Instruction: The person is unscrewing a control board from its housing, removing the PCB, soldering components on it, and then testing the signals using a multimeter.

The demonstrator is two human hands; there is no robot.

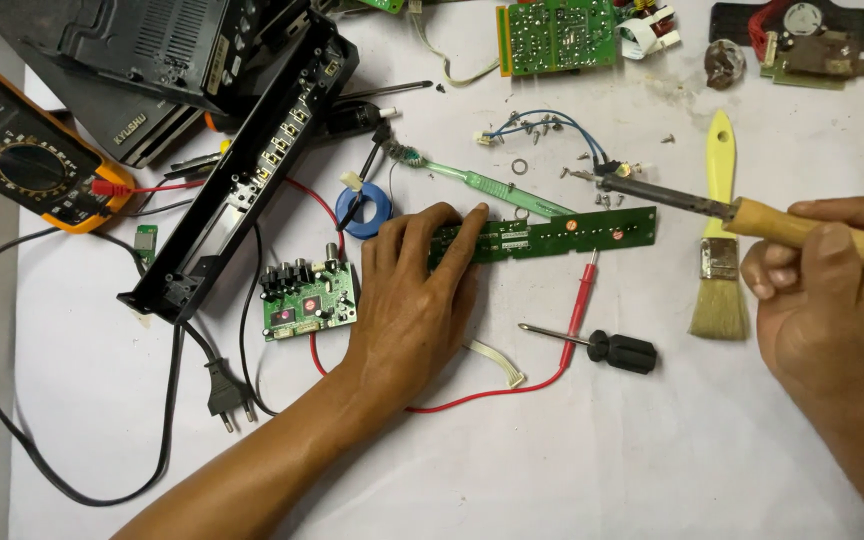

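My left hand (414,290) lies flat on the left end of a long narrow green circuit board (572,230) and presses it to the white table. My right hand (827,290) grips the wooden handle of a soldering iron (682,202). The iron's metal tip points left and hovers just above the board's upper right part. A red multimeter probe (582,295) lies just below the board. A green toothbrush (492,187) lies just above it.
A small screwdriver with a black handle (602,347) and a yellow paintbrush (720,240) lie near my right hand. A square green board (309,297), a black plastic panel (252,160), an orange multimeter (22,160), a power plug (224,388), loose screws (552,125) and other boards (557,35) surround the work spot.
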